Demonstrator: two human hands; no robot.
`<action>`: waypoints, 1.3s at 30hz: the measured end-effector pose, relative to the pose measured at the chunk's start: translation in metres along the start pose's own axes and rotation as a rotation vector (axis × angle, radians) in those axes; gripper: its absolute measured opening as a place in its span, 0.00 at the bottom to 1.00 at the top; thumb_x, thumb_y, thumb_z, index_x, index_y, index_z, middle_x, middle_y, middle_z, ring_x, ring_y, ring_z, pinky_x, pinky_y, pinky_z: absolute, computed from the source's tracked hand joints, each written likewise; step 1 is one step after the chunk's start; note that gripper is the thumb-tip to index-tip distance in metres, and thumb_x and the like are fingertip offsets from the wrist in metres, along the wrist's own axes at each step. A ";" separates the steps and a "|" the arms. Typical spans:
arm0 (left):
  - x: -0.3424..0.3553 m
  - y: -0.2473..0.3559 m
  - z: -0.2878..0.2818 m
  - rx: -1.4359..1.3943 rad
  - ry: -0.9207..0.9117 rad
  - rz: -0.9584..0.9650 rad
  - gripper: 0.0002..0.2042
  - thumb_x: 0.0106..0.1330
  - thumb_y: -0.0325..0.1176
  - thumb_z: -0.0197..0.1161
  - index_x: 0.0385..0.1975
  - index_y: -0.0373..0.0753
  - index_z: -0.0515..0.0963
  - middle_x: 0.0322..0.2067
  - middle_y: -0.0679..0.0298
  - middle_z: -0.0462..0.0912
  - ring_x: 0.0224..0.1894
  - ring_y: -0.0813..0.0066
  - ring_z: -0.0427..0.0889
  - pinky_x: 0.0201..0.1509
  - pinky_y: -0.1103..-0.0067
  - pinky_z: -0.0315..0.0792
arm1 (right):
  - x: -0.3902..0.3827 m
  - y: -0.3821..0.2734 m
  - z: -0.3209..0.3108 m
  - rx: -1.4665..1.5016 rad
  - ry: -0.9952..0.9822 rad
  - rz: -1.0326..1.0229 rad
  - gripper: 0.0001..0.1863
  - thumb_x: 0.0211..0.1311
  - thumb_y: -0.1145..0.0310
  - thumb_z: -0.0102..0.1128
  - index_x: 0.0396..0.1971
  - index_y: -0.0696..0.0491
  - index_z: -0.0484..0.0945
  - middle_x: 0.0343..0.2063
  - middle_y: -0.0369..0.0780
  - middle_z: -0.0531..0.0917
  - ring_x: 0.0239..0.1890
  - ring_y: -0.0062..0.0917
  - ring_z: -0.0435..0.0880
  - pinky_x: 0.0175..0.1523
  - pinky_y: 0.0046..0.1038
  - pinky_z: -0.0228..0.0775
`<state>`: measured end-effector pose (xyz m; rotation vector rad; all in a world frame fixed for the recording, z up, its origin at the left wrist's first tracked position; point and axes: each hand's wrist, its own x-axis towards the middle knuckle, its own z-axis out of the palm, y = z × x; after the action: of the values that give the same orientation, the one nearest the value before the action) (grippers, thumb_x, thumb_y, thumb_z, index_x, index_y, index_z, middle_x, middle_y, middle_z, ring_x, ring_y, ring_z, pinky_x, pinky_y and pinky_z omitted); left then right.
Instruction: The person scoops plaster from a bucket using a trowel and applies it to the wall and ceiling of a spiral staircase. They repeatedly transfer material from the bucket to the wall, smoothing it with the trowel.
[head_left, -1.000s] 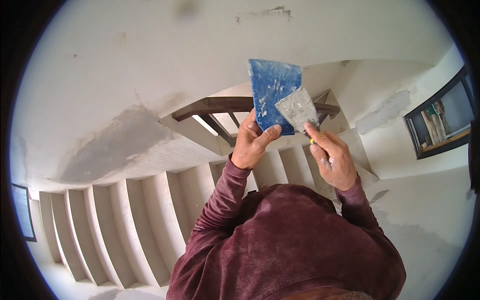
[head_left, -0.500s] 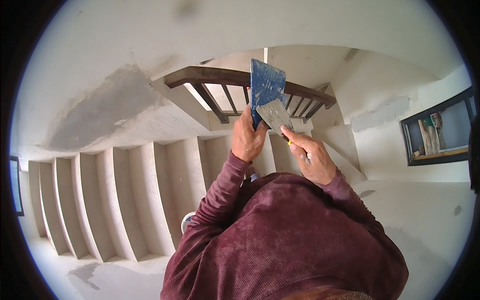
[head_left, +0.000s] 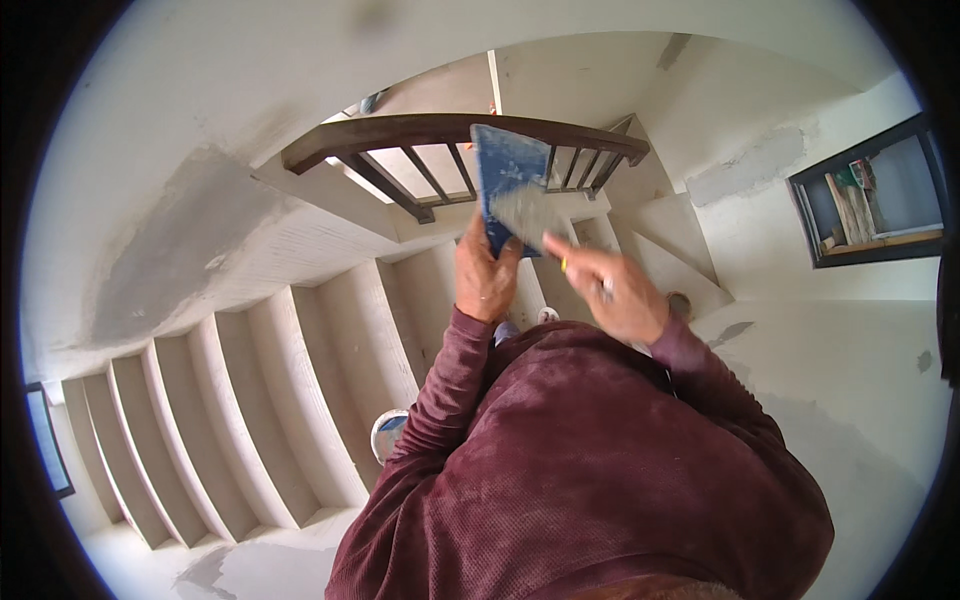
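Note:
My left hand (head_left: pixel 485 280) is closed on the lower end of a blue flat scraper (head_left: pixel 510 155), smeared with pale residue and held upright in front of my chest. My right hand (head_left: pixel 610 290) grips a putty knife (head_left: pixel 530 212) by its handle, with a bit of yellow showing at the fingers. The knife's blade, blurred by motion, lies across the face of the blue scraper, its tip toward the upper left.
Concrete stairs (head_left: pixel 335 365) run down to the left, with a white bucket (head_left: pixel 385 435) on them by my left forearm. A dark railing (head_left: pixel 350 140) crosses ahead. A framed window (head_left: pixel 905 200) with boards is at right. Grey-patched walls (head_left: pixel 175 250) surround me, and my shoe (head_left: pixel 548 316) shows below.
The view has shifted, showing more of the railing and landing, and the bucket. The blue scraper and both hands sit slightly further left in the picture; the knife is now blurred with motion.

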<state>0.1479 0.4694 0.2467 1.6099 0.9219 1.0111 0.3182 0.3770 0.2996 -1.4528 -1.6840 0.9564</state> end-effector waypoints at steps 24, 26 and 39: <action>-0.008 0.006 -0.035 -0.252 -0.017 -0.209 0.19 0.62 0.26 0.60 0.54 0.35 0.70 0.44 0.63 0.80 0.42 0.75 0.81 0.45 0.77 0.78 | 0.003 0.023 0.009 0.173 0.118 0.167 0.21 0.69 0.65 0.47 0.59 0.56 0.70 0.45 0.54 0.81 0.47 0.33 0.83 0.52 0.30 0.71; -0.007 0.008 -0.032 -0.262 -0.005 -0.218 0.19 0.63 0.26 0.59 0.54 0.34 0.70 0.42 0.64 0.80 0.39 0.78 0.80 0.43 0.80 0.77 | -0.006 0.038 0.026 0.050 0.255 -0.109 0.21 0.71 0.66 0.46 0.62 0.52 0.68 0.39 0.43 0.84 0.34 0.22 0.78 0.46 0.26 0.70; 0.022 -0.001 -0.044 0.010 -0.235 -0.109 0.22 0.58 0.24 0.55 0.55 0.30 0.70 0.37 0.62 0.82 0.37 0.78 0.79 0.44 0.80 0.73 | 0.037 0.017 0.006 -0.052 0.263 -0.148 0.20 0.65 0.73 0.49 0.57 0.55 0.72 0.31 0.49 0.82 0.29 0.36 0.80 0.38 0.34 0.72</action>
<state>0.1152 0.5048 0.2567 1.6289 0.8449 0.7259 0.3163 0.4150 0.2829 -1.3978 -1.6053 0.6161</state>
